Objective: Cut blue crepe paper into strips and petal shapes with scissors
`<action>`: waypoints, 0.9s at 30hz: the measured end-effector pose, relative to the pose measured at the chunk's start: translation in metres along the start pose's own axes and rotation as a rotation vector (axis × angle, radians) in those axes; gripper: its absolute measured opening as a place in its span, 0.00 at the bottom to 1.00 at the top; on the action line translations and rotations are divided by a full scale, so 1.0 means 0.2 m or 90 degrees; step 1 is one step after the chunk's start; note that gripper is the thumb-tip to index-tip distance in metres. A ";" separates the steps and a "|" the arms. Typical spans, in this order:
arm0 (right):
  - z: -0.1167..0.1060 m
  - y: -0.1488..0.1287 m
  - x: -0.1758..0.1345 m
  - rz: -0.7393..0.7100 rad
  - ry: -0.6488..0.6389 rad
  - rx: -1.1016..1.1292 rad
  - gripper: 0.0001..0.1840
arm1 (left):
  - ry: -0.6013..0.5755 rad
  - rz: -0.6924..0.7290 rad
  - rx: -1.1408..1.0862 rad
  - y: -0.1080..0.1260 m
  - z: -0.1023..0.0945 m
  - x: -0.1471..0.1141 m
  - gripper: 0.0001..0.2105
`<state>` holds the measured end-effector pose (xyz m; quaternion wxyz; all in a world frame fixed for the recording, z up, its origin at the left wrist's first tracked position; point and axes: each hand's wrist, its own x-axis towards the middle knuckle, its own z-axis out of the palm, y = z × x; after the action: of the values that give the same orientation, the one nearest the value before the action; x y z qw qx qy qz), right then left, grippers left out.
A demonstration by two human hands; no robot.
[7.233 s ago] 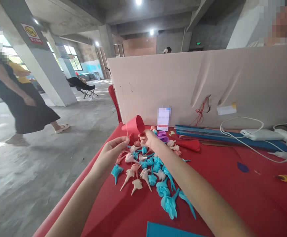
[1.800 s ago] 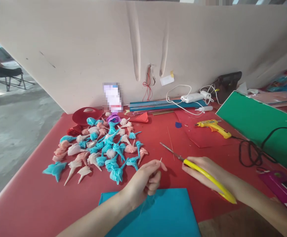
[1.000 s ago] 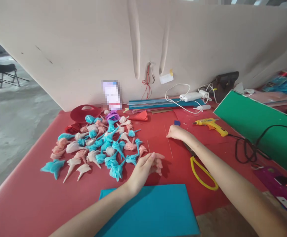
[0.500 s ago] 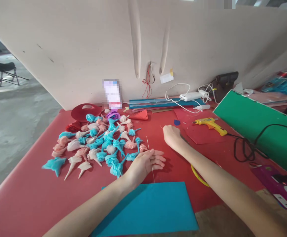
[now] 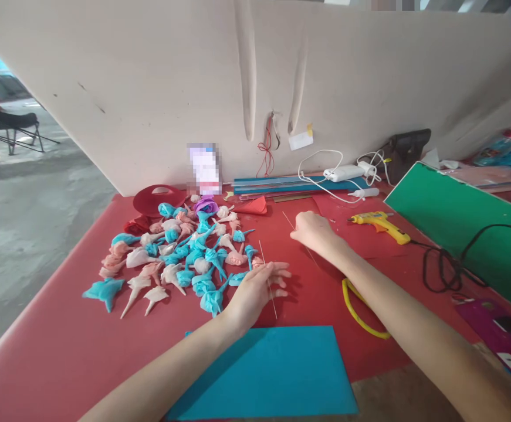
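My left hand [image 5: 255, 293] pinches a thin pale stick or wire [image 5: 261, 253] near its middle, the other fingers loosely spread. The stick slants past the fingers at both ends. My right hand [image 5: 310, 230] is closed around a second thin stick or wire [image 5: 287, 219], whose ends show above and below the fist. Just in front of my left wrist lies a sheet of blue paper [image 5: 268, 375]. To the left of that hand is a pile of crepe-paper flowers [image 5: 193, 252] in blue, pink and white.
On the red tabletop [image 5: 61, 346], a yellow glue gun [image 5: 381, 225] lies right of my right hand, its black cord beside a green board [image 5: 466, 228]. A yellow loop [image 5: 361, 319] lies under my right forearm. A purple power strip [image 5: 493, 328] is at the right.
The view has turned slightly left. My right hand has moved a little away from me, and more of its stick shows. A small blue piece near it is now hidden. My left hand stays nearly still.
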<state>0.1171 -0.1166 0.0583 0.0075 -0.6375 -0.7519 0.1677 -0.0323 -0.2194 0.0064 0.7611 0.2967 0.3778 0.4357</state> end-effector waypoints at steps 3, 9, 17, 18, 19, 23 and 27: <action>-0.03 0.06 -0.12 -0.085 0.021 0.174 0.08 | 0.029 0.051 0.035 0.00 -0.01 0.00 0.13; 0.14 0.09 -0.35 -0.243 0.112 0.438 0.06 | -0.065 0.079 0.112 -0.02 0.01 -0.01 0.19; 0.20 0.07 -0.46 -0.295 0.169 0.485 0.04 | -0.156 0.143 0.339 -0.02 0.03 -0.05 0.14; 0.20 0.07 -0.46 -0.307 0.172 0.484 0.04 | -0.156 0.145 0.349 -0.02 0.03 -0.05 0.13; 0.19 0.06 -0.46 -0.321 0.173 0.484 0.04 | -0.155 0.145 0.352 -0.01 0.03 -0.05 0.12; 0.19 0.05 -0.47 -0.364 0.162 0.487 0.05 | -0.141 0.125 0.331 -0.02 0.03 -0.05 0.12; 0.20 0.04 -0.47 -0.368 0.166 0.498 0.05 | -0.101 0.073 0.267 -0.04 0.03 -0.04 0.11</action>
<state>0.1339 -0.2151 0.0370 0.3862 -0.3680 -0.7714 0.3469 -0.0273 -0.2303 0.0061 0.6837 0.5028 0.3819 0.3658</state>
